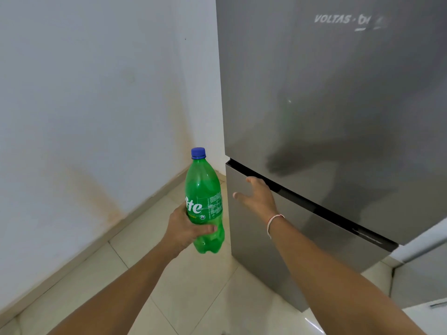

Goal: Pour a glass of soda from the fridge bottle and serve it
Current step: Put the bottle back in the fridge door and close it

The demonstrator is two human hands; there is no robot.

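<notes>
Green translucent plastic soda bottle [204,201] with a blue screw cap [198,153], centre of frame, upright, cap on. The left hand [187,228] grips it low on the body, fingers and thumb wrapped below the label; the bottle's base hangs free over the pale tiled floor [169,286]. No glass and no worktop in view.

The right hand [257,195] is at the left end of the dark seam between the two grey metal doors of the fridge [326,105], which fills the right of the frame. Its fingers are spread and straight, holding nothing. Whether the fingertips touch the lower door cannot be told. Both doors look closed or very nearly so.

Risks, as judged:
- The grip is one-handed and low on a tall bottle. If the surface is wet from the cold, it could slip or tip at the neck and drop onto the tiles.
- Swinging or jolting the bottle on the way to a glass would stir up the fizz, so it may foam over on opening.
- A door not pressed fully home could stay ajar.
</notes>
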